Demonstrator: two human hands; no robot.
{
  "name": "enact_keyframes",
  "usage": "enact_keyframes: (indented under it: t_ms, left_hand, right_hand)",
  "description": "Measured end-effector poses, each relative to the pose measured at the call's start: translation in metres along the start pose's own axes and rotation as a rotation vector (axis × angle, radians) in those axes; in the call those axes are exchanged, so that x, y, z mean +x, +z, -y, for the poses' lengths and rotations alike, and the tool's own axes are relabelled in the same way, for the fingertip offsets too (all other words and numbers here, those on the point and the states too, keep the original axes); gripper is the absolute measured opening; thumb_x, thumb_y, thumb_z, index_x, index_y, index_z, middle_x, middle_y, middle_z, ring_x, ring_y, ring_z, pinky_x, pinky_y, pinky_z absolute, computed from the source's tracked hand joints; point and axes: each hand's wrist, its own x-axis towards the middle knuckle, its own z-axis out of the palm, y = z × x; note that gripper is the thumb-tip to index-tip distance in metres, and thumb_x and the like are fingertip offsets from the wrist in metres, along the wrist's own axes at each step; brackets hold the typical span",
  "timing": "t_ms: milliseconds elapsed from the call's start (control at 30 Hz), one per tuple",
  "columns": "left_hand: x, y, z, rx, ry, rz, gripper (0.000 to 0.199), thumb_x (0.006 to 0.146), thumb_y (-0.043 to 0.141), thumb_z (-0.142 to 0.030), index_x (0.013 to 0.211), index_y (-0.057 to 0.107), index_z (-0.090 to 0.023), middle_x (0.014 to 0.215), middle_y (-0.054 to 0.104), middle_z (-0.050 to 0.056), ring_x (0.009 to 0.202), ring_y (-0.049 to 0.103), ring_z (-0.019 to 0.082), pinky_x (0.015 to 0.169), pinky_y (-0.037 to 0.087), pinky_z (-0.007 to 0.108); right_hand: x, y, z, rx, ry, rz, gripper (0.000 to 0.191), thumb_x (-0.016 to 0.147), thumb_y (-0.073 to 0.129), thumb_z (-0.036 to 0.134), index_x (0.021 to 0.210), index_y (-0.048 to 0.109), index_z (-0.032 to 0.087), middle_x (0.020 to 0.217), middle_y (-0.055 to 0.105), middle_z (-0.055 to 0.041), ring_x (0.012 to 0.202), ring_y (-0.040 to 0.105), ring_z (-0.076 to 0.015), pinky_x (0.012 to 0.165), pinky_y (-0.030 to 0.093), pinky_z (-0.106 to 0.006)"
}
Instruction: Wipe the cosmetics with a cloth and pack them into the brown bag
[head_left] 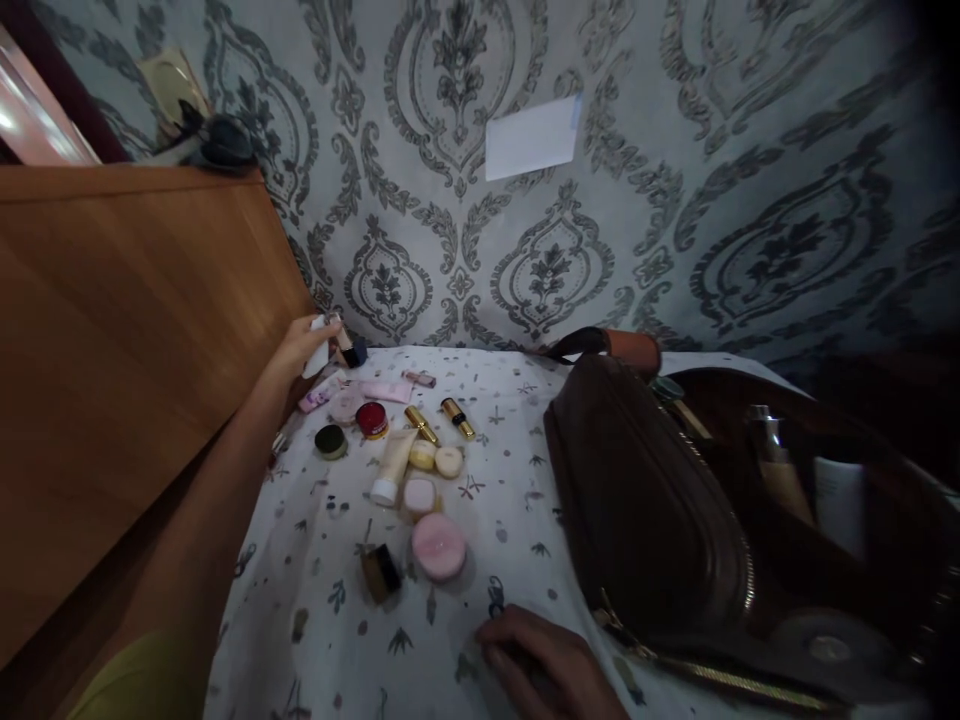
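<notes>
- At the far left of the frame's middle, our left hand (300, 345) is closed around a white item (317, 352); we see a small dark-based bottle (346, 345) by its fingertips, but cannot tell whether they touch.
- At the lower centre, our right hand (551, 665) hovers over or rests on the patterned cloth (495, 520), fingers loosely curled; we make out nothing in its grasp.
- Left of centre, we have most of the small containers out on the cloth: a red jar (371, 420), a dark-lidded jar (330, 441), two gold tubes (421, 425), a cream tube (394, 467) and a round pink container (439, 547).
- On the right, our brown bag (637, 500) lies unzipped; inside are a silver-capped bottle (781, 465) and a white tube (840, 500).
- We judge the sorting between cloth and bag partial, with more pieces outside than visibly inside.
</notes>
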Motion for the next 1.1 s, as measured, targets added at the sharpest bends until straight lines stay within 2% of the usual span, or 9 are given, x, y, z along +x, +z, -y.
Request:
enact_keyframes:
  t_ms: [133, 300, 400, 500, 667, 767, 900, 967, 1100]
  left_hand:
    - [-0.049, 0.003, -0.014, -0.293, -0.068, 0.043, 0.036, 0.066, 0.081, -0.045, 0.076, 0.061, -0.017, 0.059, 0.062, -0.001, 0.048, 0.056, 0.012, 0.045, 0.045, 0.022]
    - [-0.122, 0.024, -0.024, -0.537, -0.179, 0.146, 0.032, 0.071, 0.081, -0.040, 0.078, 0.062, -0.016, 0.057, 0.061, -0.002, 0.043, 0.054, 0.010, 0.042, 0.047, 0.020]
    - [-0.168, 0.041, -0.032, -0.637, -0.238, 0.208, 0.031, 0.071, 0.082, -0.038, 0.080, 0.062, -0.016, 0.060, 0.063, -0.002, 0.045, 0.058, 0.010, 0.045, 0.051, 0.020]
    - [-0.212, 0.059, -0.042, -0.694, -0.280, 0.288, 0.034, 0.069, 0.084, -0.040, 0.078, 0.063, -0.015, 0.057, 0.062, -0.001, 0.041, 0.055, 0.009, 0.038, 0.045, 0.018]
    - [-0.271, 0.087, -0.059, -0.742, -0.295, 0.396, 0.044, 0.060, 0.088, -0.046, 0.083, 0.066, -0.016, 0.060, 0.062, -0.002, 0.046, 0.056, 0.011, 0.044, 0.047, 0.021]
    - [-0.289, 0.087, -0.060, -0.600, -0.188, 0.397, 0.048, 0.065, 0.081, -0.052, 0.097, 0.068, -0.018, 0.069, 0.064, 0.000, 0.055, 0.059, 0.015, 0.053, 0.049, 0.027]
    - [-0.294, 0.058, -0.042, -0.080, 0.129, 0.147, 0.040, 0.081, 0.062, -0.053, 0.102, 0.067, -0.019, 0.086, 0.066, 0.004, 0.081, 0.061, 0.022, 0.071, 0.048, 0.030]
    - [-0.296, 0.041, -0.028, 0.185, 0.195, 0.079, 0.038, 0.087, 0.055, -0.053, 0.100, 0.067, -0.020, 0.092, 0.064, 0.005, 0.088, 0.060, 0.024, 0.076, 0.046, 0.032]
    - [-0.310, 0.028, -0.007, 0.509, 0.141, 0.281, 0.044, 0.081, 0.064, -0.054, 0.114, 0.066, -0.026, 0.097, 0.059, 0.004, 0.086, 0.061, 0.025, 0.073, 0.044, 0.034]
  right_hand:
    - [0.001, 0.001, 0.002, 0.060, 0.062, -0.027, 0.029, 0.095, 0.048, 0.040, 0.090, 0.068, 0.020, 0.080, 0.070, -0.0045, 0.074, 0.066, -0.0180, 0.065, 0.051, -0.026]
    - [0.002, 0.001, 0.011, 0.260, 0.166, -0.094, 0.039, 0.092, 0.054, 0.054, 0.099, 0.070, 0.019, 0.080, 0.069, -0.0054, 0.072, 0.064, -0.0177, 0.061, 0.049, -0.025]
    - [0.009, 0.000, 0.023, 0.465, 0.201, -0.141, 0.048, 0.087, 0.060, 0.059, 0.112, 0.068, 0.019, 0.084, 0.070, -0.0061, 0.071, 0.064, -0.0167, 0.056, 0.048, -0.024]
    - [0.020, 0.001, 0.039, 0.725, 0.226, -0.179, 0.056, 0.078, 0.072, 0.060, 0.117, 0.067, 0.020, 0.102, 0.072, -0.0102, 0.083, 0.068, -0.0200, 0.056, 0.051, -0.024]
    - [0.026, 0.005, 0.053, 1.191, 0.297, -0.093, 0.044, 0.071, 0.083, 0.049, 0.098, 0.071, 0.016, 0.098, 0.075, -0.0099, 0.083, 0.072, -0.0193, 0.057, 0.054, -0.023]
    - [0.018, 0.006, 0.045, 1.325, 0.352, -0.139, 0.035, 0.065, 0.090, 0.036, 0.087, 0.071, 0.016, 0.083, 0.075, -0.0041, 0.066, 0.068, -0.0125, 0.054, 0.052, -0.019]
    - [0.003, 0.005, 0.027, 1.363, 0.402, -0.240, 0.034, 0.063, 0.092, 0.031, 0.085, 0.070, 0.018, 0.080, 0.074, -0.0032, 0.064, 0.066, -0.0109, 0.053, 0.052, -0.018]
    - [-0.001, 0.005, 0.021, 1.363, 0.415, -0.250, 0.035, 0.062, 0.092, 0.030, 0.086, 0.070, 0.019, 0.081, 0.074, -0.0034, 0.064, 0.066, -0.0113, 0.053, 0.052, -0.018]
    - [-0.002, 0.005, 0.014, 1.361, 0.413, -0.245, 0.035, 0.062, 0.093, 0.029, 0.086, 0.070, 0.019, 0.080, 0.073, -0.0032, 0.064, 0.064, -0.0112, 0.051, 0.050, -0.018]
